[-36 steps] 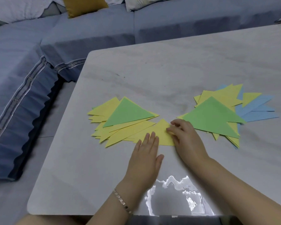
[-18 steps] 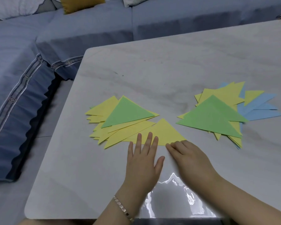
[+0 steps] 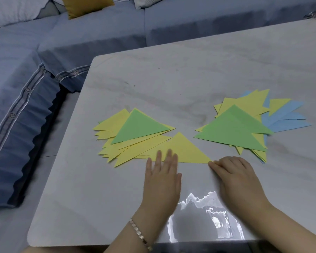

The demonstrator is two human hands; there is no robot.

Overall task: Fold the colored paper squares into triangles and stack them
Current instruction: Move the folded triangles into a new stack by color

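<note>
A folded yellow triangle (image 3: 182, 150) lies flat on the table in front of me, overlapping the right edge of the left pile. My left hand (image 3: 161, 179) rests flat with straight fingers on the triangle's lower edge. My right hand (image 3: 239, 178) has its bent fingertips down at the triangle's right corner. The left pile (image 3: 139, 128) is several yellow triangles fanned out with a green one on top. The right pile (image 3: 230, 128) has two green triangles over yellow and blue (image 3: 288, 117) ones.
The pale marble table (image 3: 171, 79) has a rounded corner at the near left and a glossy glare patch near my wrists. A blue sofa (image 3: 26, 88) wraps around the table's left and far sides, with a mustard cushion (image 3: 84, 4) on it.
My right hand slid from the triangle's top down to its right corner. My left hand drew back slightly toward the lower edge. The whole triangle now shows.
</note>
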